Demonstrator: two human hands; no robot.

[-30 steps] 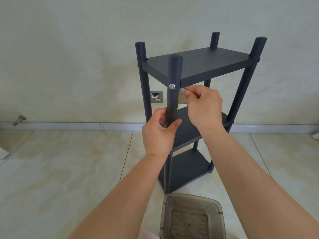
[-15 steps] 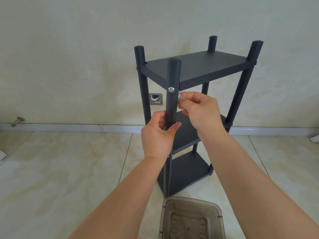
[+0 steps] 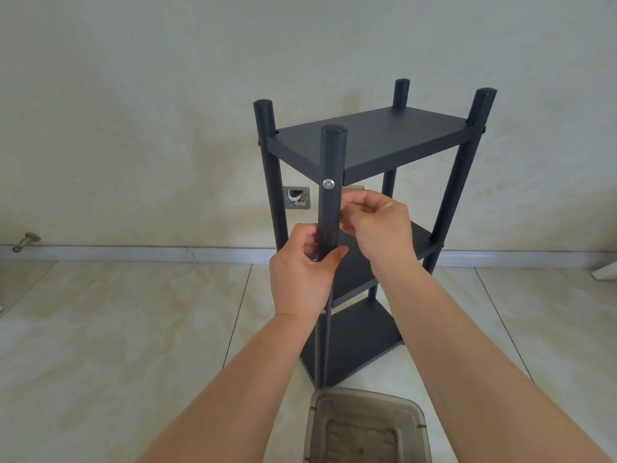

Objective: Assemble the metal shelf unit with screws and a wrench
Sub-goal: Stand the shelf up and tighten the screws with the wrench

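**Hands steadying the near post below its screw**

Left hand (image 3: 302,279) is gripping the near post (image 3: 330,208), probably bracing the shelf unit (image 3: 374,142) against twisting. Right hand (image 3: 377,228) is curling just beside the post, fingertips pinched; what they are holding cannot be told. Above, the screw (image 3: 329,184) is sitting in the post at top-shelf level. The unit is standing upright on the floor (image 3: 117,329), near the wall (image 3: 133,95).
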